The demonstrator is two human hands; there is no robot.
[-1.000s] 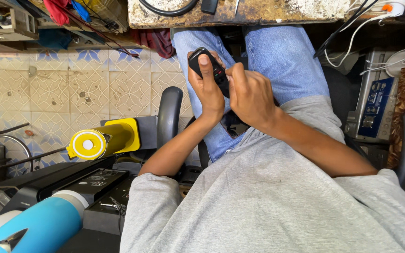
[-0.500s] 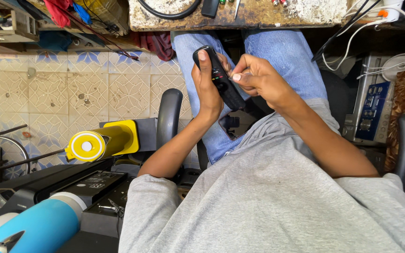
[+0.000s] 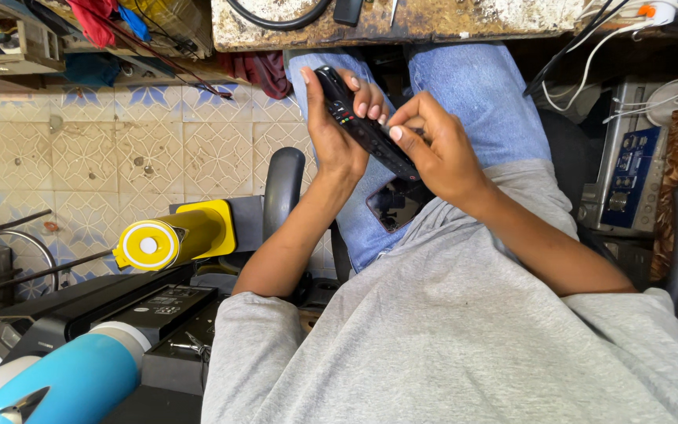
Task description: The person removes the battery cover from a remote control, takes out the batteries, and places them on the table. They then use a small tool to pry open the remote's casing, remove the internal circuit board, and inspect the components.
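Remote control (image 3: 366, 129), black, long and slim, is lying slantwise across my two hands above my lap, its top end pointing up toward the counter (image 3: 433, 20) and its lower end toward my grey shirt (image 3: 449, 330). I am seeing small coloured buttons near its top, red among them; the rest of its face is too dark to read. I am working from nearest outward: a blue-and-white cylinder (image 3: 56, 385) is sitting at the lower left, with a black flat device (image 3: 154, 302) just beside it and a yellow cylinder with a white cap (image 3: 170, 239) a little beyond. My left hand (image 3: 335, 129) is wrapping the upper half of the remote, thumb along one edge and fingertips (image 3: 366, 106) curling over the other, so that grip is holding it. My right hand (image 3: 437, 153) is pinching the lower half, thumb and forefinger pressing on the body, also holding it. Under the hands a dark phone (image 3: 392, 208) is resting on my blue jeans (image 3: 480, 94). Farther out, the tiled floor (image 3: 119, 149) is spreading to the left, a silver-and-blue electronic box (image 3: 629, 169) is standing at the right, and the worn counter edge is running along the top with a black cable (image 3: 276, 12) on it.
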